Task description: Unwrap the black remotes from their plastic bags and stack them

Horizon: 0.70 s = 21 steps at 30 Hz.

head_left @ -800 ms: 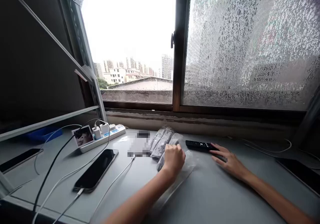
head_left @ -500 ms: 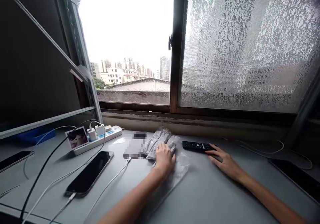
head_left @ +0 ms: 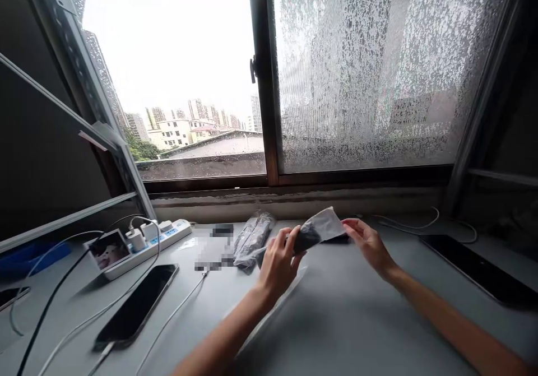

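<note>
Up off the grey tabletop [head_left: 357, 320] comes a clear plastic pouch with dark contents [head_left: 317, 231], left hand [head_left: 277, 264] clamped around it, right hand [head_left: 367, 242] pinching its far end, rain-streaked window [head_left: 357, 73] beyond.

Two bare forearms, lower frame

The left hand [head_left: 278, 264] and right hand [head_left: 370, 244] are uncovered, with no sleeves, gloves, rings or watch visible to the elbows.
</note>
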Each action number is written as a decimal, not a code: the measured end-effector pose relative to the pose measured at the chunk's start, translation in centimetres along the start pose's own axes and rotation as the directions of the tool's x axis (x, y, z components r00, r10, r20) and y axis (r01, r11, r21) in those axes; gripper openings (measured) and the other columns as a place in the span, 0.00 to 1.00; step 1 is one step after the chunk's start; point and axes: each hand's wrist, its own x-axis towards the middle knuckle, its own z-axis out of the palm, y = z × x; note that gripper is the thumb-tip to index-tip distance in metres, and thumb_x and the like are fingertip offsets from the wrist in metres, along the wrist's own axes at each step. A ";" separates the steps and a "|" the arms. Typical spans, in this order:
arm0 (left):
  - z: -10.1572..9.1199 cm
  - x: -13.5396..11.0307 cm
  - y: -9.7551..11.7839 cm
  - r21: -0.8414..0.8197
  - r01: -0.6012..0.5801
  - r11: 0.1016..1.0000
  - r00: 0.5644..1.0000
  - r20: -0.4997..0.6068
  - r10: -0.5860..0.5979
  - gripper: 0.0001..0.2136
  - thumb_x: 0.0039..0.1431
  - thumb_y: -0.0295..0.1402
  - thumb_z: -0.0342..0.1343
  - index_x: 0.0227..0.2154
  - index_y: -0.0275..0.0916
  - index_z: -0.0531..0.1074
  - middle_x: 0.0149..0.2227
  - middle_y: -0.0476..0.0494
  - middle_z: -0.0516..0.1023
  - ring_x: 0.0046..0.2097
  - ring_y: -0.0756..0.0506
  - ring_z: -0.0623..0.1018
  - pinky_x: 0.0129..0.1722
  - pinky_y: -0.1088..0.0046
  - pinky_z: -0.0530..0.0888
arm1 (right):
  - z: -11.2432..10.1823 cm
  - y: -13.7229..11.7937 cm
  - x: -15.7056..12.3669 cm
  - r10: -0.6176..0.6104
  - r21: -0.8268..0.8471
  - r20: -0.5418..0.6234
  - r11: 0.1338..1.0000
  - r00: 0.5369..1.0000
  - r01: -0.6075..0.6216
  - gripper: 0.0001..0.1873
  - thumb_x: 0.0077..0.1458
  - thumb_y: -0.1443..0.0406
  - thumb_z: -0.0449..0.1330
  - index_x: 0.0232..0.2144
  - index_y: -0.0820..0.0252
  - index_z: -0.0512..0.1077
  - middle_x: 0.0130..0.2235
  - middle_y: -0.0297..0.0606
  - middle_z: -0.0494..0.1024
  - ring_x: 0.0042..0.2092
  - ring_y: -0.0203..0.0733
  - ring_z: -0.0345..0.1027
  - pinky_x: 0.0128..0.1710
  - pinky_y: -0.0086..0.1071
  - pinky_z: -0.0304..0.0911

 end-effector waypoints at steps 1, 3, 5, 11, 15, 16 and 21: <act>0.0 -0.1 0.3 0.002 -0.031 1.000 0.999 0.016 0.031 0.23 0.57 0.34 0.45 0.55 0.43 0.50 0.47 0.40 0.65 0.42 0.42 0.69 0.42 0.64 0.67 | -0.1 -0.2 0.0 0.003 0.019 -0.022 1.000 1.000 -0.003 0.16 0.49 0.53 0.55 0.34 0.57 0.67 0.36 0.39 0.72 0.39 0.45 0.65 0.41 0.35 0.58; 0.1 -0.3 0.4 0.017 -0.069 0.997 0.997 0.046 0.068 0.23 0.57 0.34 0.44 0.56 0.46 0.50 0.47 0.40 0.66 0.45 0.41 0.69 0.44 0.62 0.67 | -0.3 -0.3 0.0 0.014 0.033 -0.040 0.999 0.999 -0.012 0.16 0.47 0.51 0.56 0.30 0.57 0.66 0.33 0.38 0.71 0.35 0.43 0.64 0.37 0.34 0.59; 0.2 -0.3 0.2 0.035 -0.071 0.997 0.995 0.069 0.069 0.24 0.56 0.33 0.44 0.57 0.50 0.49 0.47 0.41 0.67 0.46 0.40 0.69 0.44 0.59 0.66 | -0.4 -0.2 0.0 0.034 0.034 -0.016 0.999 0.999 -0.033 0.17 0.46 0.50 0.56 0.28 0.58 0.67 0.32 0.37 0.71 0.33 0.42 0.64 0.36 0.33 0.58; 0.2 -0.5 -0.5 0.044 -0.097 0.994 0.985 0.150 0.089 0.26 0.55 0.33 0.46 0.56 0.53 0.50 0.46 0.45 0.68 0.45 0.41 0.71 0.44 0.61 0.66 | -0.1 0.4 -0.4 0.084 -0.025 0.190 0.996 0.978 -0.081 0.16 0.43 0.51 0.60 0.28 0.57 0.73 0.30 0.36 0.72 0.32 0.41 0.62 0.33 0.32 0.56; 0.0 -0.6 -0.7 0.019 -0.165 0.986 0.962 0.222 0.157 0.24 0.55 0.37 0.46 0.56 0.47 0.52 0.47 0.44 0.67 0.43 0.43 0.71 0.45 0.65 0.66 | 0.1 1.0 -0.6 0.104 -0.036 0.328 0.995 0.939 -0.097 0.17 0.44 0.52 0.61 0.33 0.57 0.74 0.33 0.38 0.74 0.33 0.41 0.62 0.32 0.32 0.55; -0.1 -0.6 -0.8 0.017 -0.176 0.984 0.957 0.239 0.167 0.23 0.56 0.38 0.46 0.55 0.45 0.53 0.47 0.43 0.67 0.42 0.43 0.72 0.44 0.66 0.67 | 0.1 1.0 -0.6 0.101 -0.035 0.354 0.995 0.930 -0.094 0.17 0.44 0.53 0.61 0.34 0.57 0.74 0.34 0.38 0.74 0.33 0.40 0.62 0.32 0.32 0.55; -0.2 -0.7 -1.0 0.046 -0.184 0.982 0.954 0.249 0.167 0.23 0.56 0.40 0.46 0.54 0.41 0.54 0.45 0.43 0.68 0.39 0.46 0.72 0.42 0.70 0.67 | 0.0 0.6 -1.0 0.120 -0.064 0.373 0.993 0.920 -0.104 0.19 0.47 0.53 0.59 0.40 0.55 0.73 0.38 0.37 0.74 0.33 0.40 0.64 0.33 0.33 0.56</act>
